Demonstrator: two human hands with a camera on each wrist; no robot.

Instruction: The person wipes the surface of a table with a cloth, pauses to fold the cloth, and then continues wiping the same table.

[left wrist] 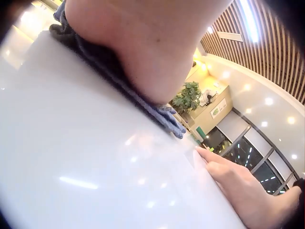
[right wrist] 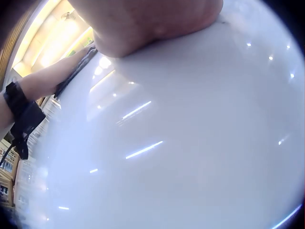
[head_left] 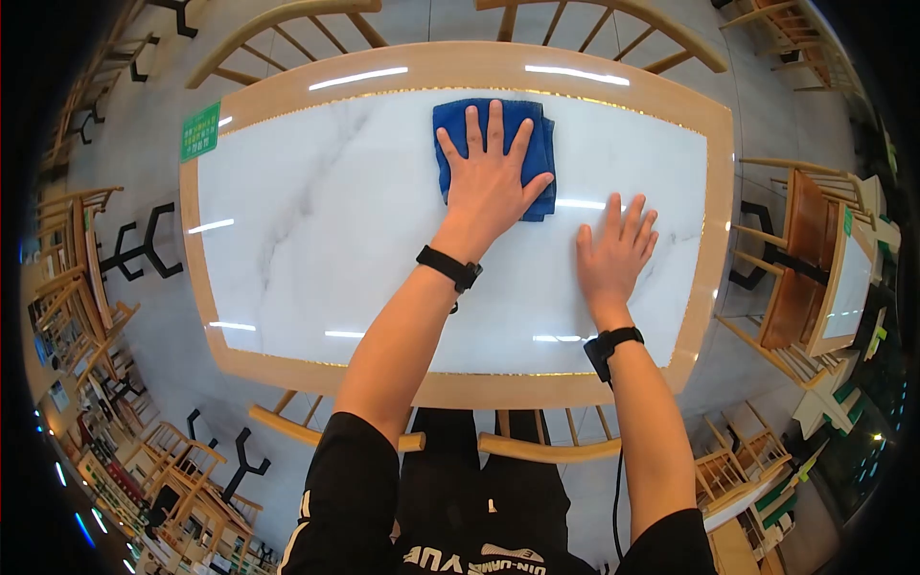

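Observation:
A folded blue cloth [head_left: 537, 196] lies on the white marbled tabletop [head_left: 316, 240], close to the table's far edge. My left hand [head_left: 487, 182] rests flat on it with the fingers spread. In the left wrist view the cloth [left wrist: 114, 78] shows as a layer between the left hand [left wrist: 143, 43] and the glossy surface. To the right of the cloth and nearer to me, my right hand [head_left: 615, 257] rests on the bare tabletop, fingers extended and nothing held. The right wrist view shows the heel of the right hand [right wrist: 157, 21] against the white surface.
The table has a light wooden rim [head_left: 460, 388], with a green sticker [head_left: 200, 132] at its far left corner. Wooden chairs stand at the far side [head_left: 613, 14] and near side [head_left: 551, 448]. A black cable [head_left: 616, 498] hangs from the right wrist.

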